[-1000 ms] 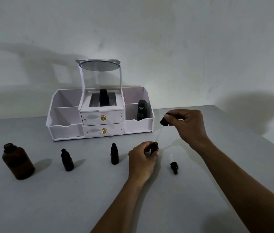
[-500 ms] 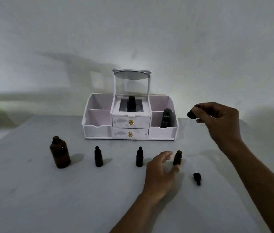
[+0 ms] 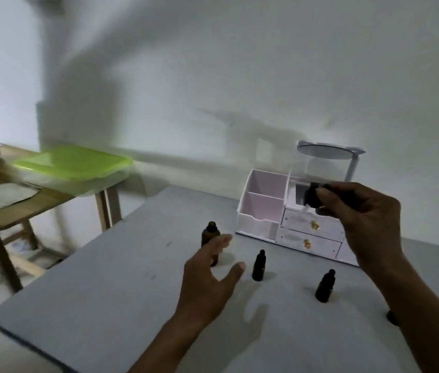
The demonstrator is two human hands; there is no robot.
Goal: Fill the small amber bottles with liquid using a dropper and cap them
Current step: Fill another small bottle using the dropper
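- Left hand (image 3: 207, 286): open wide, fingers spread and holding nothing, stretched over the grey table (image 3: 105, 305) toward the large amber bottle (image 3: 209, 232). Its fingertips overlap the bottle's lower body in view, and contact cannot be told.
- Right hand (image 3: 366, 211): raised and pinching the black dropper (image 3: 312, 197), with the glass tip pointing down and left.
- Change: the view has swung left. The left hand has left the open small bottle, which is no longer in sight. The right hand still holds the dropper.
- Surroundings: one small bottle (image 3: 259, 266) stands just right of the left hand, and a second small bottle (image 3: 325, 286) stands nearer the right forearm. A white organizer (image 3: 261, 208) stands behind, partly hidden by the right hand. A wooden side table (image 3: 24, 211) carries a green lid (image 3: 73, 162).
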